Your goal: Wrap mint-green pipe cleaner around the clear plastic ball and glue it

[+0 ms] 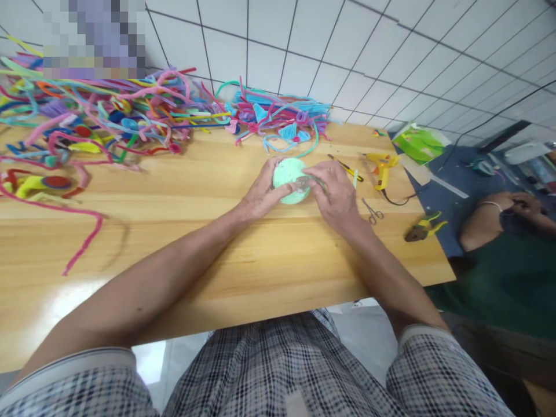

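A mint-green round piece (287, 174), perhaps wound from fuzzy pipe cleaner, is held above the wooden table in front of me. My left hand (264, 192) grips it from the left, with the thumb pressed across its lower front. On its right side, the fingers of my right hand (335, 190) are bent and pinched together at the edge. Something thin and greyish shows between those fingertips, too blurred to name. Just beyond the right hand lies a yellow-and-black utility knife (351, 170). Small scissors (372, 212) rest to the right of that hand.
Many coloured pipe cleaners (130, 110) are heaped along the back left of the table (243, 266). On the right are a yellow glue gun (383, 168) with its cord and yellow-handled pliers (421, 228). A green packet (419, 143) lies beyond. Another person's arm (484, 223) is at far right.
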`<action>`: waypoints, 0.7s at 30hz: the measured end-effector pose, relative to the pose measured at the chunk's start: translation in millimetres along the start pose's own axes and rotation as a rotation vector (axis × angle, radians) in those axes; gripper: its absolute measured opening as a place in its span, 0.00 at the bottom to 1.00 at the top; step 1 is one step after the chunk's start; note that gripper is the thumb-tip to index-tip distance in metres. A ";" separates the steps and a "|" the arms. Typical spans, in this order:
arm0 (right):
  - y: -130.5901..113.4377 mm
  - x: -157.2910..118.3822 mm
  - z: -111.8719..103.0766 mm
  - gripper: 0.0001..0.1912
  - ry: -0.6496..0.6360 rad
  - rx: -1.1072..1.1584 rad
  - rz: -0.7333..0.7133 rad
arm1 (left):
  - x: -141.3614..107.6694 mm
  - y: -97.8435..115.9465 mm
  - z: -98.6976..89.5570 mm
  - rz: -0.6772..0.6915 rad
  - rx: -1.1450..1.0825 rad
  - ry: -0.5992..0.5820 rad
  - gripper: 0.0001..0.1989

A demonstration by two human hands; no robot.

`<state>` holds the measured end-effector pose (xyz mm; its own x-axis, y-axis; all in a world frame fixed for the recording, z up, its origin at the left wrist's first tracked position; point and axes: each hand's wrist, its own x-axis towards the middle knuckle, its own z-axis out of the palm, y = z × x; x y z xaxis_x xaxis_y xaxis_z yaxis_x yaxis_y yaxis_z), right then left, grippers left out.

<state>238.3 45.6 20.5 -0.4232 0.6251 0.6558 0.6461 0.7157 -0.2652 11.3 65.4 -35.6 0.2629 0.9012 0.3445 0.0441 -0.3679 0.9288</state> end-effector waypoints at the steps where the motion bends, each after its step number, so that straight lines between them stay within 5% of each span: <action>1: 2.1 -0.8 2.9 0.16 0.011 0.015 -0.007 | 0.3 -0.2 0.0 0.002 0.004 0.003 0.37; 21: 12.8 -1.6 22.1 0.16 0.157 0.117 -0.107 | -3.0 -2.8 -4.0 0.035 0.072 -0.041 0.38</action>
<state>233.2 60.7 0.5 -0.3756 0.4936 0.7844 0.5209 0.8125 -0.2618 6.5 64.7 -38.6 0.3042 0.8782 0.3691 0.1035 -0.4156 0.9036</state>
